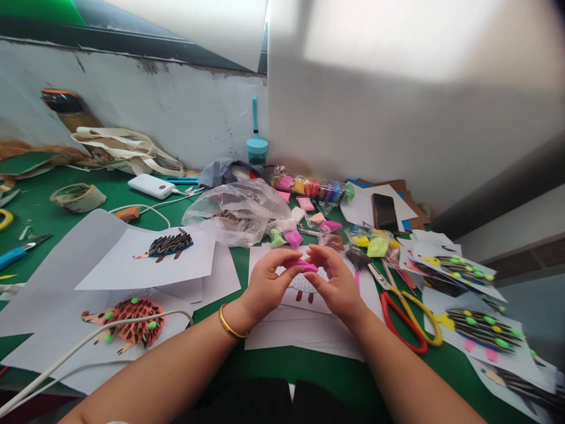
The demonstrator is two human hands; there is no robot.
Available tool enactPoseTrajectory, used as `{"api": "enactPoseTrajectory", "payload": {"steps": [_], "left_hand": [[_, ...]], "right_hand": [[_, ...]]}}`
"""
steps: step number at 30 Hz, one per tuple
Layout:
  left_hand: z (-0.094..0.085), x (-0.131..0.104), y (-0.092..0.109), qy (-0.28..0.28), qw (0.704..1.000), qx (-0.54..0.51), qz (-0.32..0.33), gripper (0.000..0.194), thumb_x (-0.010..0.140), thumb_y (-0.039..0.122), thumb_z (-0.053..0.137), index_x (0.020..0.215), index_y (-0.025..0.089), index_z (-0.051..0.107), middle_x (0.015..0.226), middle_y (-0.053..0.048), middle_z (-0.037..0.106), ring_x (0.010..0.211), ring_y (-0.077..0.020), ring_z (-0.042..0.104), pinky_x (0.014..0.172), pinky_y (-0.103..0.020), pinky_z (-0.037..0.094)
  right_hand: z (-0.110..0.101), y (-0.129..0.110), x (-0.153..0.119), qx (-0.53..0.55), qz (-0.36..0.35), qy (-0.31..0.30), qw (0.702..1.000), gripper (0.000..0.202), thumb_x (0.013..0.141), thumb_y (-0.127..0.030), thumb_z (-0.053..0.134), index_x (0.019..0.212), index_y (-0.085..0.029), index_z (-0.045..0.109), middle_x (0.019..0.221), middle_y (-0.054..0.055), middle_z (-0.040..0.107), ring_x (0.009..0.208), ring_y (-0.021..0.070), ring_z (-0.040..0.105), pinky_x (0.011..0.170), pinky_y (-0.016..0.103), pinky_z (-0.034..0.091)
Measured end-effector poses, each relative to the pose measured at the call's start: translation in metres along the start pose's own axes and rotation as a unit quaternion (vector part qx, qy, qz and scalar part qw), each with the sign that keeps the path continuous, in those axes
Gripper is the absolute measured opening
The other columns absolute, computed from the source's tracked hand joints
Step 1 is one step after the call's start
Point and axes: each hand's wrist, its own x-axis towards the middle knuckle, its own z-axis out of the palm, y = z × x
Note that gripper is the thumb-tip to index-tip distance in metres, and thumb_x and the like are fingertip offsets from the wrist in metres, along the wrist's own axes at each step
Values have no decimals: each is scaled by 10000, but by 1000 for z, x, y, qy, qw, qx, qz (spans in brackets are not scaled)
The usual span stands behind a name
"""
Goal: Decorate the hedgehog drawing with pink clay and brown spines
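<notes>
A flattened piece of bright pink modelling clay (304,266) is pinched between the thumbs and fingers of both hands. My left hand (271,280), with a gold bangle at the wrist, grips its left end. On its right end, my right hand (338,281) has its thumb and curled fingers closed. Below the clay lies a sheet of white paper (282,333) with a hedgehog picture (304,285) that has a scale-patterned body and two brown feet. The hands hide the picture's upper part and sides.
Red- and yellow-handled scissors (408,321) lie to the right, near several finished hedgehog pictures (479,327). Clay packets (293,237) and a crumpled plastic bag (233,212) stand behind. At left are a seed-covered hedgehog (170,242), a red hedgehog (132,321) and a white cable (79,347).
</notes>
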Motion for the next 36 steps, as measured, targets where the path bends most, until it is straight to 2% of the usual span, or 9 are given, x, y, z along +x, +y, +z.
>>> {"api": "enactPoseTrajectory", "payload": {"steps": [7,10,13,17,20,24,27,30,36], "left_hand": [[-4,2,-8,-39,993,85,75,264,868,338,686,1110,242,731,1113,-80,669,1061,-215,618,935,-363,512],[-3,2,-10,-62,993,94,36,292,863,353,692,1131,242,721,1066,-60,720,985,-202,656,887,-341,536],[-3,3,-7,-47,995,89,-6,206,882,358,666,1014,230,759,946,-41,751,883,-184,678,830,-306,541],[-3,5,-4,-18,997,12,-68,192,841,359,703,935,204,766,827,-34,749,775,-173,685,736,-278,554],[-2,5,-6,-15,994,-24,-105,218,817,377,719,919,190,764,820,-39,742,761,-176,682,652,-256,553],[1,2,-6,-47,989,-29,-140,331,848,396,676,1105,200,740,936,-62,743,800,-194,694,615,-261,560],[3,0,-4,-74,983,-67,-157,434,881,420,628,1264,218,669,1117,-90,717,895,-214,704,690,-302,587],[4,0,-3,-81,974,-125,-169,455,865,436,654,1274,236,662,1226,-87,679,939,-217,703,767,-339,595],[3,3,-5,-48,967,-165,-189,420,764,392,773,1119,177,709,945,-69,746,824,-198,691,629,-271,558]], "right_hand": [[-3,-6,3,-39,20,9,999,188,922,-384,625,984,-226,704,927,47,717,860,194,663,780,333,538],[-3,-6,2,-51,11,1,999,180,917,-385,633,967,-232,714,896,39,722,838,191,667,766,328,536],[-4,-3,1,-49,4,-22,999,231,954,-399,566,1031,-239,714,980,55,732,913,209,682,824,357,539],[-3,2,-3,10,57,-5,998,319,961,-430,543,1209,-256,643,983,46,725,868,206,703,776,362,568],[0,3,-3,33,74,-10,997,271,925,-426,608,1111,-241,679,935,40,722,818,194,692,734,339,572],[1,-3,1,-11,52,21,998,191,906,-378,643,985,-218,710,892,40,715,810,177,662,745,318,556],[0,-6,3,-55,26,57,997,159,903,-349,647,957,-214,710,861,31,705,775,164,642,722,302,547],[-3,-5,4,-89,-2,64,994,144,913,-331,639,980,-221,705,870,26,704,780,164,633,732,306,539],[-1,-5,2,-123,-88,2,988,341,874,-383,701,1174,-240,627,993,46,684,873,196,614,803,360,514]]}}
